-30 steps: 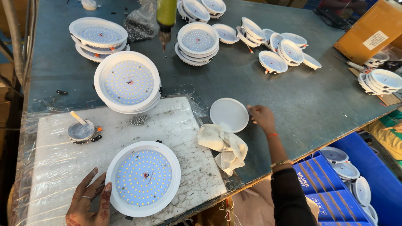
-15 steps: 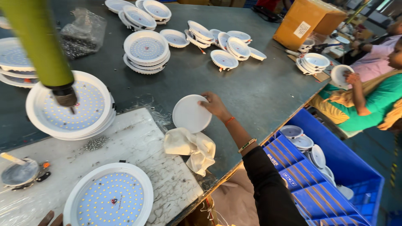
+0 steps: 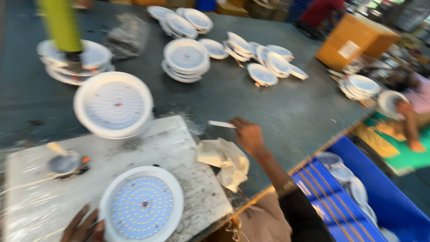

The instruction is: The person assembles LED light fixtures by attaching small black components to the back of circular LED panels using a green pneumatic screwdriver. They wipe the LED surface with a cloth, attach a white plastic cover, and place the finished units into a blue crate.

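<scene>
While right hand [image 3: 249,134] lifts white disc [image 3: 221,124] edge-on, previously flat, left hand [image 3: 83,227] stays

The right hand [image 3: 249,136] has lifted the white round cover [image 3: 221,124] off the counter [image 3: 286,112] and tipped it on edge.

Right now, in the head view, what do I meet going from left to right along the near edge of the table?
left hand → round lamp panel → crumpled cloth → right hand holding a thin white disc → blue crate
</scene>
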Tool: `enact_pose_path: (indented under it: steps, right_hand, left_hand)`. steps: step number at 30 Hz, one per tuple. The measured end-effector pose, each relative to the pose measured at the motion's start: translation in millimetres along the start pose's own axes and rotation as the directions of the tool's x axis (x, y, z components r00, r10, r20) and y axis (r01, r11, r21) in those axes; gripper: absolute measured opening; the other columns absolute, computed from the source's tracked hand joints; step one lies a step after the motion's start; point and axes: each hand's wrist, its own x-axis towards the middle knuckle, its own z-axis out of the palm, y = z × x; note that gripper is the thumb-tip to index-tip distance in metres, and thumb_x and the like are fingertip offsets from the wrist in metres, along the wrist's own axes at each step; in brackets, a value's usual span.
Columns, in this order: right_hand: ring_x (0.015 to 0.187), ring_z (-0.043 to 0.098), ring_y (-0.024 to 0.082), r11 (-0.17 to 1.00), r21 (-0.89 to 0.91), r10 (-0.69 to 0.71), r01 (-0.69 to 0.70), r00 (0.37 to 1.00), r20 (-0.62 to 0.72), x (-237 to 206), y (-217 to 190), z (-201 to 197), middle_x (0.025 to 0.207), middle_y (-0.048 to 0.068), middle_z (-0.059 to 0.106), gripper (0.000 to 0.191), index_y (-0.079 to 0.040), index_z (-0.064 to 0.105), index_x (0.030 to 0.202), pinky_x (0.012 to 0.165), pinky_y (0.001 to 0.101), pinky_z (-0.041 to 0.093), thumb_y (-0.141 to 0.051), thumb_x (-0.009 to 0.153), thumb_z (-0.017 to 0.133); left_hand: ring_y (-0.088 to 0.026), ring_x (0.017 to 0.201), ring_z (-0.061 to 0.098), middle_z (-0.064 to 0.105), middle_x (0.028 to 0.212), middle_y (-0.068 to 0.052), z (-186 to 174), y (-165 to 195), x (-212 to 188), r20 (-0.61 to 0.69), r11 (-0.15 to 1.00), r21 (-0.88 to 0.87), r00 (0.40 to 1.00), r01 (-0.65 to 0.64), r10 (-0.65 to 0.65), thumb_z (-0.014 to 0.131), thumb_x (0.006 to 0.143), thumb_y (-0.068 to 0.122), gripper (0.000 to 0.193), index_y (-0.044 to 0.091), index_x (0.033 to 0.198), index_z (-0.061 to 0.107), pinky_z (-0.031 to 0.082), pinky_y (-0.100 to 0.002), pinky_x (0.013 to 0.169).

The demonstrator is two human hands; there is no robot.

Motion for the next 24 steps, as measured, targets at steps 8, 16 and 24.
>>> enact_pose_path:
  steps: [8,16,24]
  right_hand:
    - [0.114,0.068,0.026,0.743,0.668,0.125,0.027,0.976,-0.178,-21,-64,-13,0.115,0.01,0.071,0.04,-0.003,0.074,0.106,0.098,0.0342,0.053,0.022,0.079,0.06]
    - [0.143,0.051,0.034,0.063,0.991,0.053,-0.114,0.992,0.111,-71,-160,33,0.127,0.012,0.064,0.036,-0.004,0.074,0.11,0.122,0.047,0.041,0.018,0.084,0.062]
    - [0.159,0.029,0.039,0.046,0.986,-0.021,-0.16,0.987,0.161,-100,-194,29,0.149,0.02,0.052,0.021,-0.004,0.07,0.109,0.126,0.0542,0.026,0.002,0.092,0.059]
  left_hand:
    - [-0.031,0.117,0.071,0.063,0.144,-0.018,-29,96,-7,-0.189,1.0,0.002,0.982,-0.028,0.028,0.066,0.097,0.017,0.034,0.002,0.127,0.069,0.061,-0.038,0.095]
    - [-0.033,0.129,0.063,0.062,0.143,-0.019,-26,160,-23,0.118,0.92,-0.345,0.981,0.186,-0.154,0.07,0.089,0.033,0.061,0.006,0.142,0.057,0.054,-0.045,0.105]
    - [-0.038,0.139,0.055,0.059,0.145,-0.026,-33,169,-28,0.251,0.836,-0.449,0.943,0.314,-0.219,0.077,0.082,0.046,0.083,0.002,0.147,0.049,0.039,-0.051,0.116]
